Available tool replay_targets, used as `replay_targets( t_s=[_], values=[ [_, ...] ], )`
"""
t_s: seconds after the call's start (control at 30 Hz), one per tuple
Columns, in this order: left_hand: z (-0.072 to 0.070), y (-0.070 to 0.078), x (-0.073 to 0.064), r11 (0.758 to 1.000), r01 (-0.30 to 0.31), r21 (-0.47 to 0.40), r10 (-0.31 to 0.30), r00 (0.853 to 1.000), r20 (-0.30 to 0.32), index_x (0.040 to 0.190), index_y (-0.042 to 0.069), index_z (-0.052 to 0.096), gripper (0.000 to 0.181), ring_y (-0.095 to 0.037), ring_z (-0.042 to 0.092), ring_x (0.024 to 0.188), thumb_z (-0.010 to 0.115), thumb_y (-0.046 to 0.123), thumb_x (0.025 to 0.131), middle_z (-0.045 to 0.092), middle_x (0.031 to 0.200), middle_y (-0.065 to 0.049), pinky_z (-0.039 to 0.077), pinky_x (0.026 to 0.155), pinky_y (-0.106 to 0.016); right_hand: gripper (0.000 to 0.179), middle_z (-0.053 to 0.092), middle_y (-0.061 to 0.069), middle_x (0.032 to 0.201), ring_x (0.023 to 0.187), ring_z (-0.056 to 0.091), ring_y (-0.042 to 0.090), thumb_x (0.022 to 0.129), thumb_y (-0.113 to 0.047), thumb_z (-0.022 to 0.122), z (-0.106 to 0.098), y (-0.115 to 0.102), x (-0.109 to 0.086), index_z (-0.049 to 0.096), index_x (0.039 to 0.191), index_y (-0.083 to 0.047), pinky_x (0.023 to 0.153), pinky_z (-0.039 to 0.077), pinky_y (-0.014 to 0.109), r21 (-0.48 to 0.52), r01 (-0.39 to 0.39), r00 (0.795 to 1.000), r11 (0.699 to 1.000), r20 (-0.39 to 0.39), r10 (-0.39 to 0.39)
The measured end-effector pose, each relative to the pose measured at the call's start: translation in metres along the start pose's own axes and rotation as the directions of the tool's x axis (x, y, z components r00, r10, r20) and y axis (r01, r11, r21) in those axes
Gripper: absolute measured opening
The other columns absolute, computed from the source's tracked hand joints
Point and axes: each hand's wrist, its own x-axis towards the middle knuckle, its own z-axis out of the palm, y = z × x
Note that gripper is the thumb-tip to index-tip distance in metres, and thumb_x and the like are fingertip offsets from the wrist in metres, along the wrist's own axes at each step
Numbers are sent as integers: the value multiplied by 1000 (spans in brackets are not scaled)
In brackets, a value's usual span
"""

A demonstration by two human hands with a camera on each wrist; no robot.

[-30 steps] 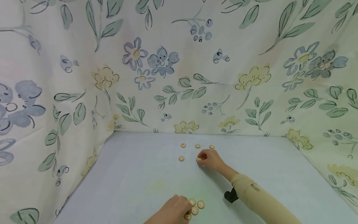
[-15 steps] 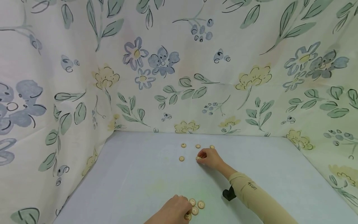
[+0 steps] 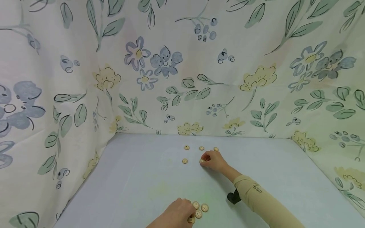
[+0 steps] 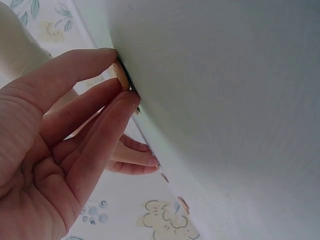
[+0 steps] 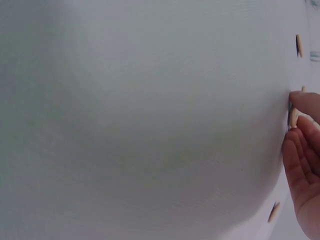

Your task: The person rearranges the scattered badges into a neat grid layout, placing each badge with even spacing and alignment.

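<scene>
My right hand [image 3: 214, 162] pinches a round, pale wooden button [image 3: 202, 161] against the white tabletop. In the right wrist view the thumb and fingers of the right hand [image 5: 305, 155] hold this button [image 5: 293, 117] by its edges. Nearer the front, my left hand [image 3: 176, 213] holds another button [image 3: 191, 219], partly covered by the fingers. The left wrist view shows that button [image 4: 121, 75] between the thumb and fingertips of the left hand [image 4: 75, 130], touching the table. Beside the left hand lie three loose buttons [image 3: 204, 207], close together.
Across the back of the white table [image 3: 137, 177] runs a row of three buttons [image 3: 201, 148]. One more button [image 3: 184, 161] lies left of the right hand. Floral cloth [image 3: 188, 63] hangs behind and at the sides. A black piece [image 3: 234, 197] sits under the right sleeve.
My right hand, with its button, has shifted very slightly away and left; its forearm swung a little left. The left hand and the buttons around it have stayed in place.
</scene>
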Motion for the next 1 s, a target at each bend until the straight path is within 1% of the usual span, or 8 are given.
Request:
replay_targets(
  t_s=[0.1, 0.17, 0.3, 0.43, 0.57, 0.8, 0.9, 1.0],
  values=[
    [-1, 0, 0, 1000, 13, -12, -13, 1000, 3, 61, 16, 63, 21, -1, 29, 48, 77, 3, 71, 39, 54, 14, 27, 46, -13, 15, 59, -3, 76, 71, 53, 11, 78, -11, 81, 0, -1, 0, 68, 86, -9, 64, 45, 27, -1, -5, 1000, 1000, 1, 5],
    [-1, 1, 0, 1000, 10, -9, -10, 1000, -4, 62, 16, 64, 20, -1, 31, 48, 77, 4, 71, 41, 55, 14, 29, 46, -13, 15, 59, -4, 76, 71, 53, 11, 78, -12, 81, 0, -1, 0, 68, 86, -9, 64, 45, 27, -4, -10, 1000, 1000, 4, 10],
    [-1, 0, 0, 1000, 4, -6, -5, 1000, -13, 61, 16, 63, 21, -1, 32, 49, 77, 3, 71, 42, 56, 14, 29, 47, -13, 16, 60, -3, 76, 71, 53, 11, 78, -11, 81, -1, -1, 0, 68, 87, -9, 64, 46, 26, -3, -14, 1000, 1000, 8, 14],
    [0, 1, 0, 1000, 13, -18, -14, 1000, -5, 60, 16, 60, 24, -1, 29, 48, 76, 3, 72, 38, 55, 13, 26, 46, -14, 17, 59, -3, 76, 71, 53, 12, 78, -11, 81, 0, -1, -1, 68, 88, -8, 64, 46, 26, -3, -18, 1000, 1000, 6, 18],
    [-1, 2, 0, 1000, 19, -11, -19, 1000, 7, 57, 16, 55, 28, -2, 26, 47, 75, 3, 73, 34, 53, 13, 24, 45, -15, 18, 59, -3, 76, 71, 52, 12, 77, -12, 82, 1, -1, -3, 68, 90, -8, 64, 45, 26, -7, -33, 999, 999, -4, 33],
    [-2, 3, -1, 1000, 3, 19, -3, 1000, -3, 54, 17, 47, 36, -3, 20, 47, 75, 3, 72, 27, 52, 12, 20, 44, -16, 22, 59, -2, 79, 73, 52, 12, 77, -12, 82, 2, -1, -9, 69, 93, -7, 67, 45, 29, -37, -30, 999, 999, -28, 29],
    [-1, 3, -1, 1000, 1, 25, 0, 1000, -12, 53, 16, 47, 36, -3, 19, 47, 75, 2, 71, 25, 51, 13, 20, 44, -16, 23, 60, -1, 81, 75, 53, 12, 76, -13, 82, 1, 0, -14, 69, 95, -7, 68, 46, 29, -27, -19, 999, 999, -48, 18],
    [0, 3, -1, 1000, 5, 30, -5, 1000, -15, 54, 16, 51, 33, -3, 20, 47, 75, 2, 70, 27, 50, 13, 21, 44, -16, 25, 62, 0, 82, 75, 53, 13, 77, -15, 82, 1, 2, -21, 69, 96, -7, 67, 46, 29, -10, -3, 998, 1000, -69, 2]
  ],
)
